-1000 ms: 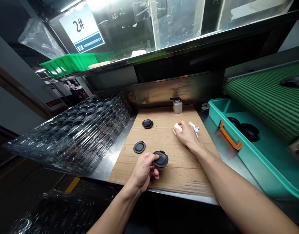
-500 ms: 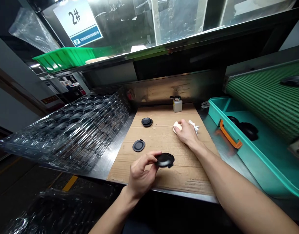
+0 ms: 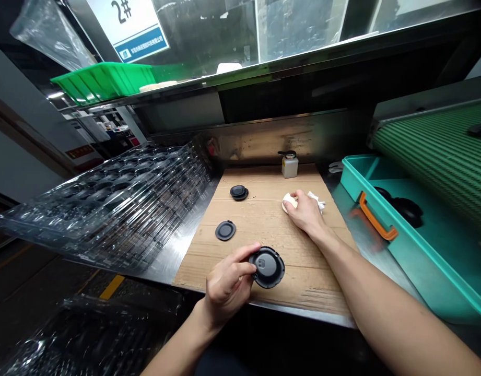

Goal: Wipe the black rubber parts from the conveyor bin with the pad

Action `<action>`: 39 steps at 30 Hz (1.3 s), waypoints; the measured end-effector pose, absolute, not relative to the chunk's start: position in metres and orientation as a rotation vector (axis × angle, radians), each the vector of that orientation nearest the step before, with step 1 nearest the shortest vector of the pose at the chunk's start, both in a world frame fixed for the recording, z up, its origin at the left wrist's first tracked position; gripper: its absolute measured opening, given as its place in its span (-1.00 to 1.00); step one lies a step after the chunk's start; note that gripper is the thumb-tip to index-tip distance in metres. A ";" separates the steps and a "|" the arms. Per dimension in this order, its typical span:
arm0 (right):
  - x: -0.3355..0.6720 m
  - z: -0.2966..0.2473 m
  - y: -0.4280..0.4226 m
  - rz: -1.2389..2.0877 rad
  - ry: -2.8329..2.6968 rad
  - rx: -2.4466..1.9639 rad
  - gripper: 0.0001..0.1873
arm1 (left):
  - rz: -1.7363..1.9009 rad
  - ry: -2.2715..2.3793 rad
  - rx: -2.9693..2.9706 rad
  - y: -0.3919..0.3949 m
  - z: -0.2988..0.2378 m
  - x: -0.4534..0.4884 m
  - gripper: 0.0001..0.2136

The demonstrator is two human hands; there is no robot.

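My left hand pinches a round black plastic cover by its left edge, above the front of a cardboard sheet. The cover's recessed face is turned up toward me. On the right part of the cardboard, my right hand has its fingers closed on a round white pad. A crumpled white cloth lies just beyond that hand. To the left, one black cover lies flat, and farther back another small group of black covers rests on the sheet.
A white bottle with a black top stands at the back. Stacked clear plastic trays fill the left side. On the right are a teal bin with black parts in it and a green conveyor belt. A green basket sits on the shelf above.
My left hand has tilted the black cover, so its recessed face shows more fully. My right hand stays on the white pad. The whole view has shifted slightly.
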State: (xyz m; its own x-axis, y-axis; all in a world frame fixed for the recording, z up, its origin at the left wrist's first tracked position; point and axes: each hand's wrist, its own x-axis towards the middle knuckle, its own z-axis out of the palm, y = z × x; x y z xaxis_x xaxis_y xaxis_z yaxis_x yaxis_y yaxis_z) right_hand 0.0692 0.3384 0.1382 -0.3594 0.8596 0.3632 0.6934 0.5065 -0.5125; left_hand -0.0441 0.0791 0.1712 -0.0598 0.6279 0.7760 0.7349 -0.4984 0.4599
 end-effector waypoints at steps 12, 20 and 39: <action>0.069 0.138 0.338 0.348 -2.156 -1.264 -0.69 | -1.647 -1.516 -2.070 0.080 0.165 -0.044 -0.63; 0.068 0.138 0.339 0.352 -2.159 -1.269 -0.69 | -1.713 -1.686 -2.053 0.085 0.163 -0.047 -0.79; 0.066 0.144 0.335 0.363 -2.182 -1.250 -0.70 | -0.722 -2.309 -2.191 0.150 0.212 -0.100 -0.50</action>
